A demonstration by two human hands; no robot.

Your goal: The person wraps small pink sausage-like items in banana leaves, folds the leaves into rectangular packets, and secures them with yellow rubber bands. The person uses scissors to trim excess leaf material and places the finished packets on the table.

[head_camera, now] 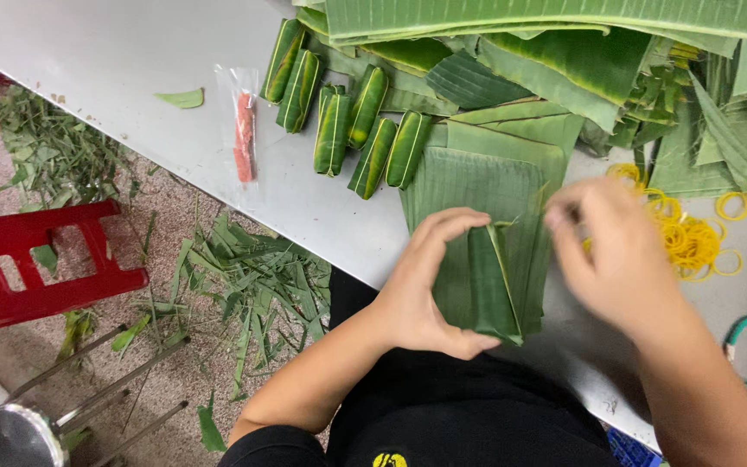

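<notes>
A food-wrapping workshop: steel table (131, 78) heaped with banana leaves (564, 52), wrapped rolls (333, 130), rubber bands (689, 238).

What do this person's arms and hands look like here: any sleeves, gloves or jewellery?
Both forearms are bare. The left hand and right hand wear no gloves, and no rings or watch show. A dark short sleeve shows at the left upper arm. The right hand is motion-blurred.

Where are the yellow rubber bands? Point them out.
In the head view, the yellow rubber bands lie in a loose pile on the grey table, just beyond the right hand and below the stacked banana leaves.
</notes>
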